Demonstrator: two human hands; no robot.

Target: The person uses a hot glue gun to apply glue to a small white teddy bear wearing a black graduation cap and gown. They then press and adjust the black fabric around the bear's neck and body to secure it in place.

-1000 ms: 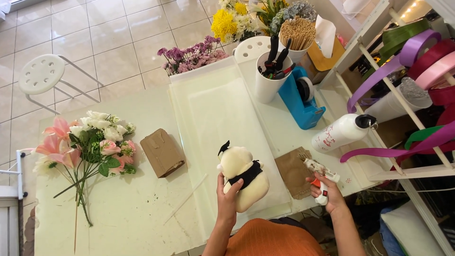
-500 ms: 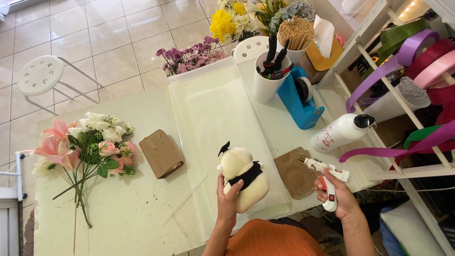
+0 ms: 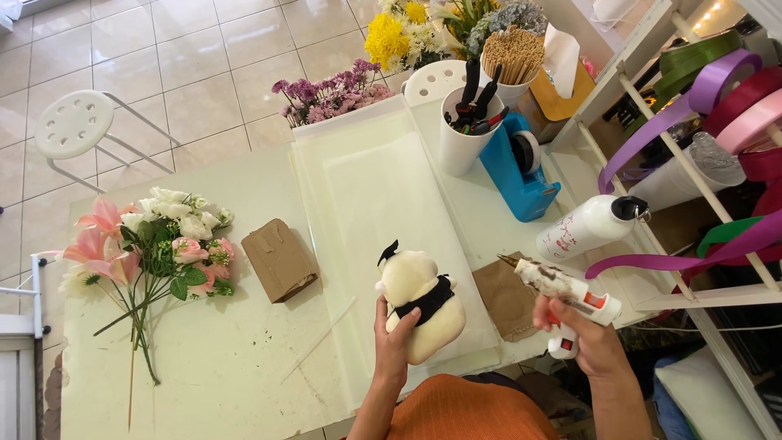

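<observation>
the left hand (image 3: 394, 336) is closed around a cream plush toy (image 3: 417, 303) with a black band, holding it upright over the pale sheet (image 3: 383, 187) on the tabletop (image 3: 220, 367). the right hand (image 3: 588, 341) grips a white glue gun (image 3: 570, 295), its nozzle pointing left toward the toy but apart from it. a brown paper piece (image 3: 505, 297) lies between them. a bunch of pink and white flowers (image 3: 151, 244) and a brown block (image 3: 279, 259) lie to the left; a blue tape dispenser (image 3: 518, 167) stands behind.
</observation>
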